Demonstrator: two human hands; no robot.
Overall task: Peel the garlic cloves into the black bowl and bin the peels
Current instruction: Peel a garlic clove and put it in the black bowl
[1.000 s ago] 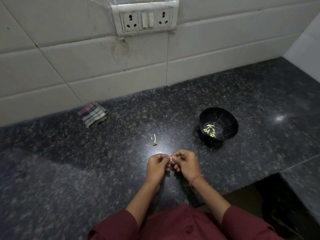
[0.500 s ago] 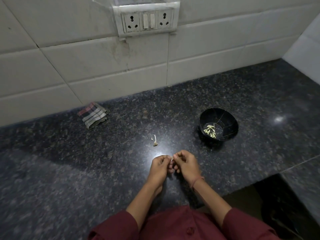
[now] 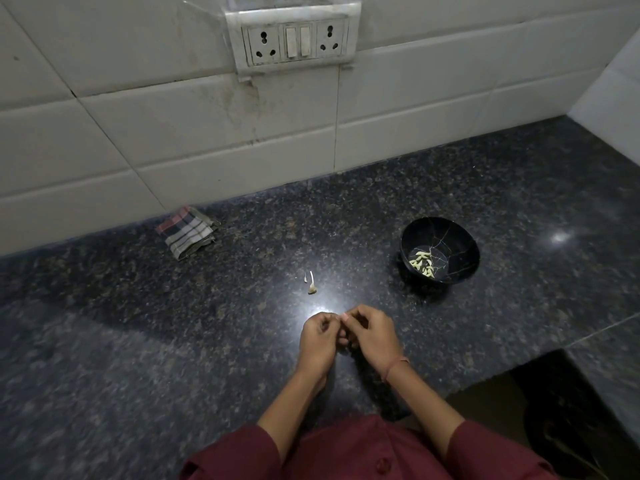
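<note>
My left hand [image 3: 318, 341] and my right hand [image 3: 372, 336] meet just above the dark granite counter [image 3: 173, 341], fingers curled toward each other. Between the fingertips they pinch a small pale garlic clove [image 3: 341, 317], mostly hidden by the fingers. Up and to the right stands the black bowl [image 3: 460, 247], holding several peeled pale-green cloves [image 3: 422, 263]. A few scraps of garlic peel [image 3: 311, 284] lie on the counter just beyond my hands.
A folded checked cloth [image 3: 185, 232] lies near the tiled wall at the back left. A socket panel [image 3: 294, 41] is on the wall. A dark bin [image 3: 568, 420] sits below the counter's cut-out edge at lower right.
Both hands stay together on the clove, with only small finger shifts. The view has tilted slightly. Bowl and scraps have not moved.
</note>
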